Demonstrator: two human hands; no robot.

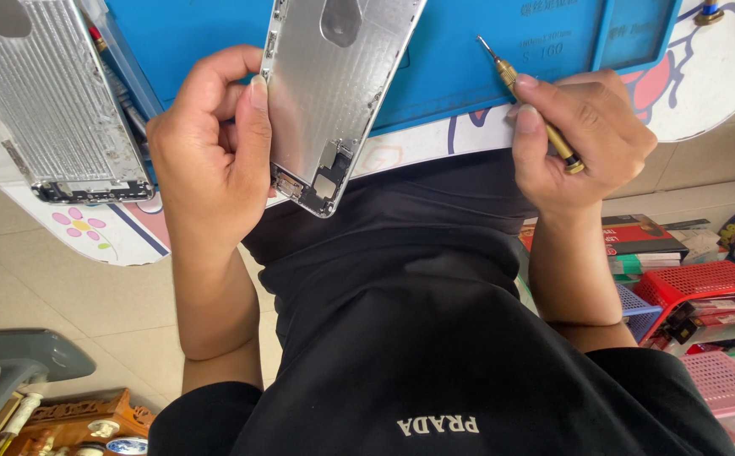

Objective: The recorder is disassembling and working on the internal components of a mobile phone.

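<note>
Here | left hand (211, 160) fingers clenched round silver phone rear housing (334, 93), upper centre of frame, over blue repair mat (460, 76) on bench | right hand (583, 139) fingers grasping brass precision screwdriver (528, 101), tip clear of housing | judgement: brace housing flat, seat tip squarely before turning | second housing (55, 101) upper left.

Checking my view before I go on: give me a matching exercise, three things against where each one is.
Things:
1. smooth silver metal phone housing
2. brass-handled precision screwdriver
3. red plastic mesh basket

Places:
A. gripped in the right hand
B. low at the right, beside the person
C. gripped in the left hand

Pairs: 1-C, 2-A, 3-B.
</note>
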